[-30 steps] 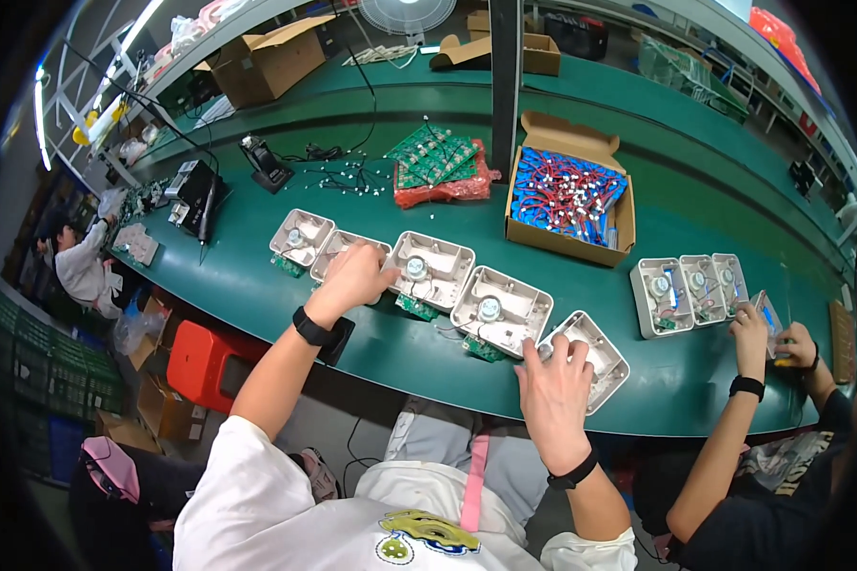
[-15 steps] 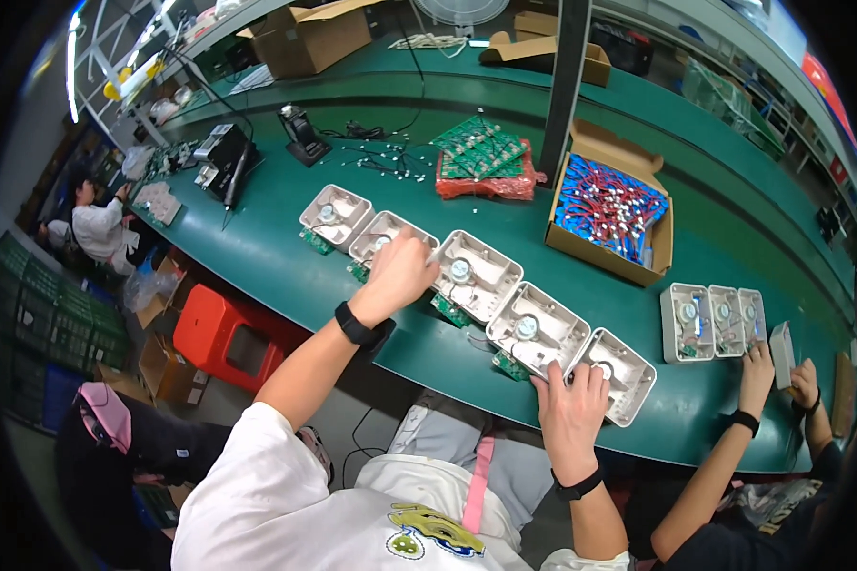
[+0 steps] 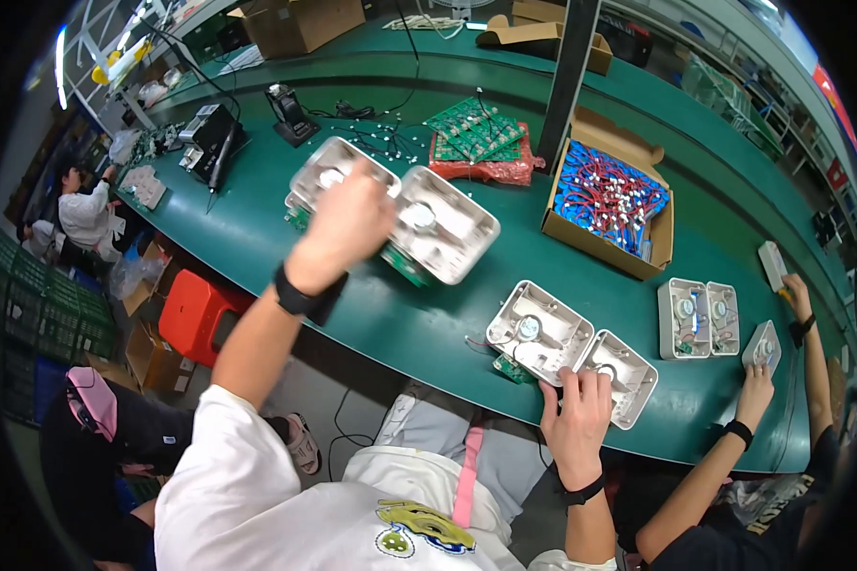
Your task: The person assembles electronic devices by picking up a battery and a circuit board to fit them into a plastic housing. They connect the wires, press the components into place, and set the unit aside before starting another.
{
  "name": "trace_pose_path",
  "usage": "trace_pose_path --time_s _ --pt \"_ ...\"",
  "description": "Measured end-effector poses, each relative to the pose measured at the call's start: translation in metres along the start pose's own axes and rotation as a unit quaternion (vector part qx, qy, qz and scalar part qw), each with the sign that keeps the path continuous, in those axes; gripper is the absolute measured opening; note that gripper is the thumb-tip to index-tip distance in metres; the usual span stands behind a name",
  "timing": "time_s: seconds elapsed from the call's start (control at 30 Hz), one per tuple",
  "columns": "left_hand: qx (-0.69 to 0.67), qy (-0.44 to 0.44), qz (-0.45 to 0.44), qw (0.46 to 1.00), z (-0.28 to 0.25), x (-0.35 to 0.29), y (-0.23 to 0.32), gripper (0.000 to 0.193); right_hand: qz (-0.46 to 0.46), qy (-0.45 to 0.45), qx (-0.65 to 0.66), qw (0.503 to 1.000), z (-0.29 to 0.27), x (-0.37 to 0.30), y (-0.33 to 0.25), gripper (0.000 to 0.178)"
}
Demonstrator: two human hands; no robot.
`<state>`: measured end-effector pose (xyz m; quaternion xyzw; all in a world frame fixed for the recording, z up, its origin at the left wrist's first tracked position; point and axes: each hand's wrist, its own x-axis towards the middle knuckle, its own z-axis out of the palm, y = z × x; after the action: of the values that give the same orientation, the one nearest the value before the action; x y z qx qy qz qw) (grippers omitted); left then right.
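My left hand (image 3: 348, 219) is closed over the adjoining walls of two white plastic housings, the left housing (image 3: 381, 171) and the right housing (image 3: 462, 228). Both look raised off the bench, open side up. A round speaker shows in each, and a green circuit board (image 3: 408, 266) hangs at the right one's near side. My right hand (image 3: 578, 419) grips the near edge where two more housings meet, a larger one (image 3: 552, 319) and a smaller one (image 3: 638, 381). A small green circuit board (image 3: 511, 369) sticks out beside the larger one. Whatever lies under the left pair is hidden.
A cardboard box (image 3: 554, 214) holds blue parts with red wires. Green circuit boards (image 3: 471, 128) lie on red bubble wrap behind. A co-worker's hands (image 3: 754, 395) handle a housing at right, beside two other housings (image 3: 697, 319). A black stand (image 3: 290, 119) stands at back left.
My left hand has lifted two housings and shifted them left and away from me, apart from the right pair. My right hand stays nearly in place. The co-worker has separated one housing.
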<state>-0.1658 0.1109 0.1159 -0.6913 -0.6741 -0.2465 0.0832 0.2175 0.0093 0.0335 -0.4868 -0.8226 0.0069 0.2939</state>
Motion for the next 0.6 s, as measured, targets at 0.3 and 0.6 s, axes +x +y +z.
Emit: trace_pose_path --time_s 0.3,0.6 --pt "0.017 -0.065 -0.056 0.996 -0.002 0.012 -0.107 0.022 -0.018 -0.022 0.043 0.999 0.023 0.02 -0.015 0.028" --pt "0.061 -0.122 -0.088 0.987 0.005 0.003 -0.091 0.022 0.001 -0.01 0.044 0.999 0.031 0.02 -0.035 0.028"
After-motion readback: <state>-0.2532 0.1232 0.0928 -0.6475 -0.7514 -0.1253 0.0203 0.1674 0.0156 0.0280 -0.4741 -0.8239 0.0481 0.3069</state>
